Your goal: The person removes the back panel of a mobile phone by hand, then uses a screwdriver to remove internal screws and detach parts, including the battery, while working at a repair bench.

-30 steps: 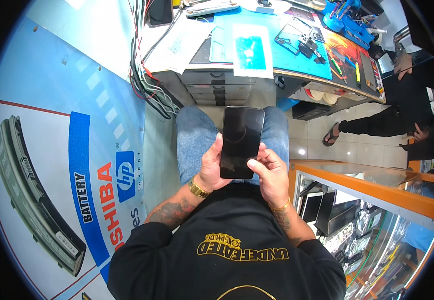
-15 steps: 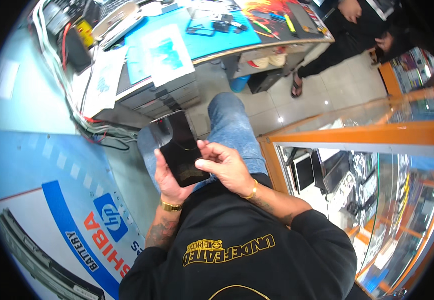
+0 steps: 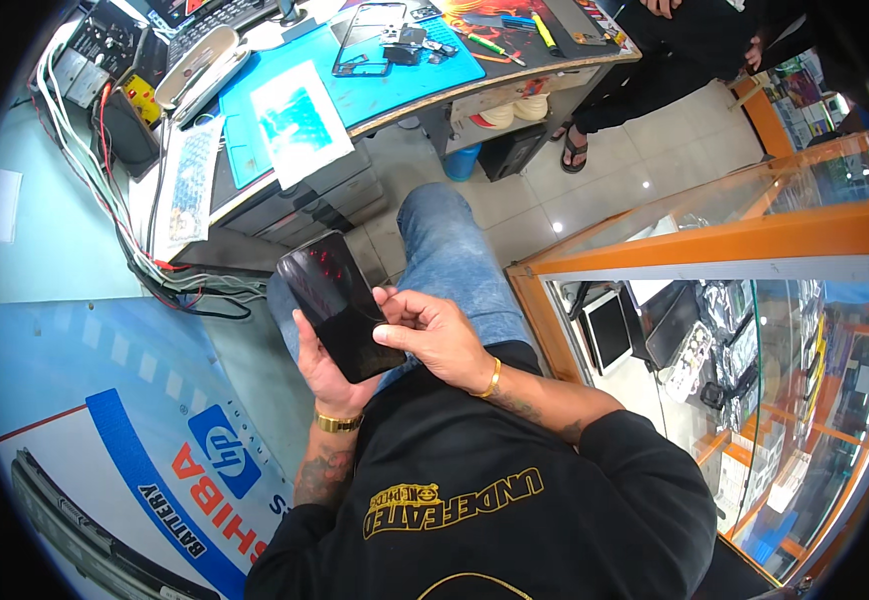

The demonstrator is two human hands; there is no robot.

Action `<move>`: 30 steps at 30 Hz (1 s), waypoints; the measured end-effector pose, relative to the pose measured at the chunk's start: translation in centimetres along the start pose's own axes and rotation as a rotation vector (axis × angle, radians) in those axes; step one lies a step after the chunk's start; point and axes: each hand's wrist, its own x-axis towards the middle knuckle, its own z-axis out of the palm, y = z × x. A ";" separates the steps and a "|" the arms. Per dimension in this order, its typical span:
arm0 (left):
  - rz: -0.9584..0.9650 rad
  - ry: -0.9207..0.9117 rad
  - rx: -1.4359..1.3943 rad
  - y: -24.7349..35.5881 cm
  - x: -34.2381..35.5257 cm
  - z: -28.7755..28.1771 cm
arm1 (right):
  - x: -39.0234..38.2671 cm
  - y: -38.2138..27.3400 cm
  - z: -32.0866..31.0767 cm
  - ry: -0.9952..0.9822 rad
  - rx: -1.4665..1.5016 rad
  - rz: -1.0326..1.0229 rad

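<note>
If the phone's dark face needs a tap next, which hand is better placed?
Likely the right hand: its thumb lies over the phone's lower right edge, while the left hand supports it from the left.

It looks like an electronics repair shop: a blue work mat (image 3: 420, 80) on the counter (image 3: 225, 195) carries a bare device frame (image 3: 362, 71), small parts (image 3: 410, 38) and slim hand tools (image 3: 490, 45), while a glass display case (image 3: 705, 247) with orange edging shows devices, including a white-framed tablet (image 3: 609, 335).
</note>
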 end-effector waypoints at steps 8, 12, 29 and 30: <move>0.039 0.079 0.067 -0.1 -0.2 -0.1 | 0.5 0.6 0.2 -0.047 0.099 -0.001; 0.049 0.067 0.118 -0.2 0.1 0.4 | 0.5 0.8 0.2 -0.032 0.074 -0.108; 0.107 0.081 0.160 0.4 -0.2 0.9 | 0.7 1.1 0.5 -0.055 0.023 -0.115; 0.107 0.119 0.178 0.3 -0.2 0.9 | 0.8 1.3 0.4 -0.040 0.064 -0.124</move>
